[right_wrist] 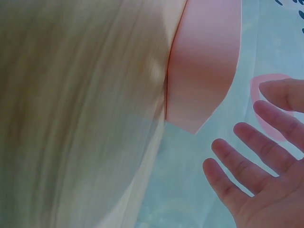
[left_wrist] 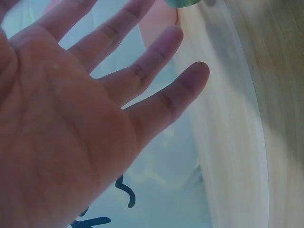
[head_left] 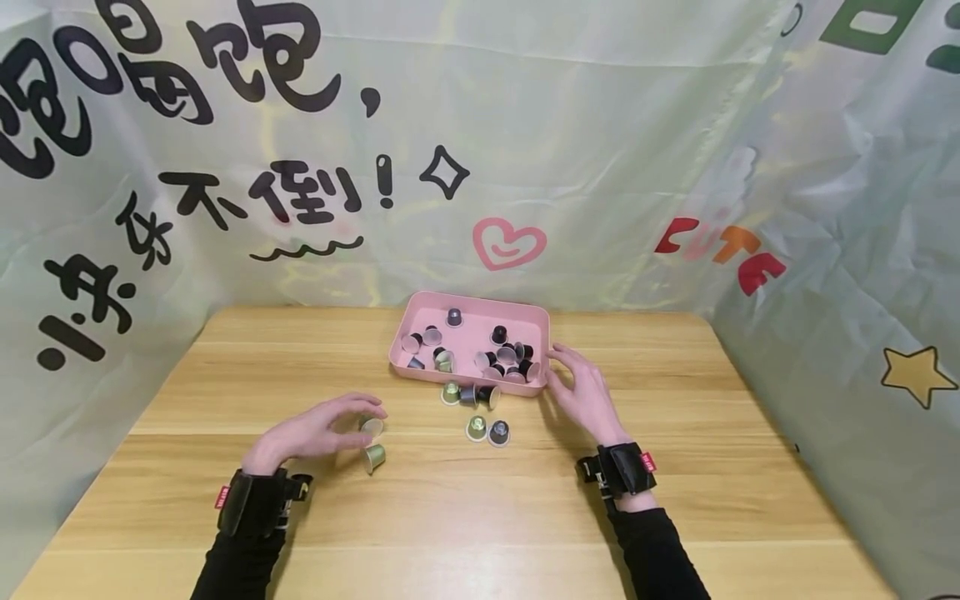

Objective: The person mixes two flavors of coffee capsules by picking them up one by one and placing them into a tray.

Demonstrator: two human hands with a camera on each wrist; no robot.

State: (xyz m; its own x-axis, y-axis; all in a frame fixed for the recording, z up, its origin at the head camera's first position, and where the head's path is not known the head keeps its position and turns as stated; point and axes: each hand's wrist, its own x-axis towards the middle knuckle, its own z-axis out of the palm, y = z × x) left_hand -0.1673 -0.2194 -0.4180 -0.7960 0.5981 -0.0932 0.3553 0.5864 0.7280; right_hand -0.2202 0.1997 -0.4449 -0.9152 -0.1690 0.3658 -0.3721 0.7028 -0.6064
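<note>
My left hand [head_left: 322, 429] hovers over the table at left, its fingers extended in the left wrist view. A pale-rimmed coffee capsule [head_left: 372, 426] lies between its thumb and fingers, and whether they touch it cannot be told. Just below the thumb, a green coffee capsule [head_left: 374, 457] lies tipped on its side. At the right end of a pink tray [head_left: 468, 302], my right hand [head_left: 588, 400] has spread, relaxed fingers and holds nothing. Its fingertips are close to the tray's edge; contact is unclear. The tray holds several dark and pale capsules, upright and tipped.
In front of the tray, a green capsule [head_left: 450, 393], a grey-blue one [head_left: 468, 396] and a black one [head_left: 489, 397] stand in a row. Nearer are another green capsule [head_left: 476, 428] and a dark one [head_left: 498, 432]. Printed cloth [head_left: 600, 167] hangs behind the wooden table [head_left: 465, 517].
</note>
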